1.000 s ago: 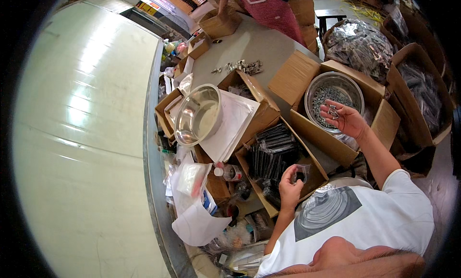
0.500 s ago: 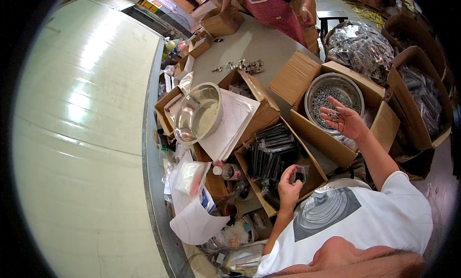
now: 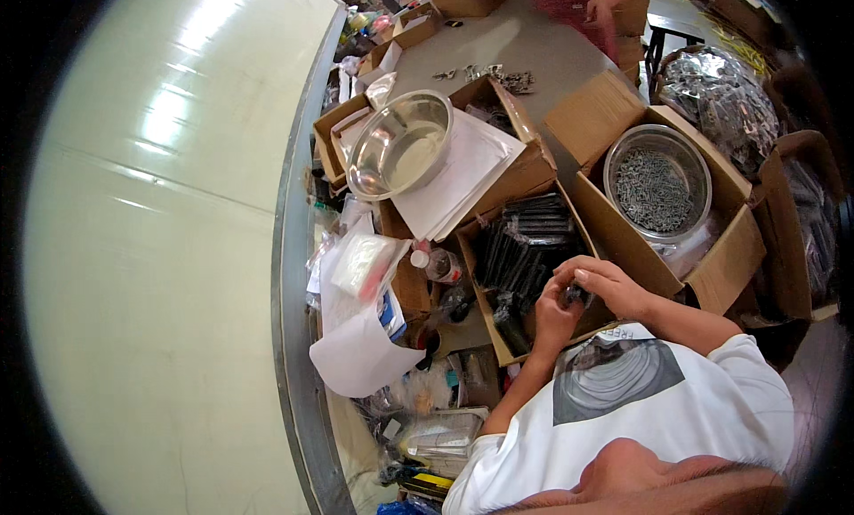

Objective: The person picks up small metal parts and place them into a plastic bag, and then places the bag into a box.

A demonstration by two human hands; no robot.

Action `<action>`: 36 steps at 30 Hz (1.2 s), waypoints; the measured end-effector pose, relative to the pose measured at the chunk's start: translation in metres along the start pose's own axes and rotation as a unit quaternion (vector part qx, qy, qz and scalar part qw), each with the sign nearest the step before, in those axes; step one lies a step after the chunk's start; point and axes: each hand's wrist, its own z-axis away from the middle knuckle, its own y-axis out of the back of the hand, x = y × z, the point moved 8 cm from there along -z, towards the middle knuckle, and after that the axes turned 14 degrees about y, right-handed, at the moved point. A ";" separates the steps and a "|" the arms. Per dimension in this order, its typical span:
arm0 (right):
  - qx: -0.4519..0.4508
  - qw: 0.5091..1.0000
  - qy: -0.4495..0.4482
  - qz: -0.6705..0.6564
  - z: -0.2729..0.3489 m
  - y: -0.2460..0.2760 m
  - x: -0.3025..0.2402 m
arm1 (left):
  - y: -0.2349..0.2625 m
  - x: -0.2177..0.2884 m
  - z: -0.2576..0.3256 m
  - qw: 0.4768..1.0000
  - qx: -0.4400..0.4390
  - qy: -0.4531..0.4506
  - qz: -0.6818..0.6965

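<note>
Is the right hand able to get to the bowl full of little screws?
Probably yes. The right hand is at the small dark part, and the bowl of screws sits open-topped in the next box, nothing covering it.

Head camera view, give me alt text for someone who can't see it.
Both hands, left hand and right hand, meet on a small dark object over a cardboard box of black parts. Nearby: an empty steel bowl and a bowl of small metal pieces.
</note>
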 end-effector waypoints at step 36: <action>-0.084 0.917 0.132 0.367 0.007 0.020 -0.038 | 0.027 0.018 0.015 0.978 -0.006 -0.170 0.117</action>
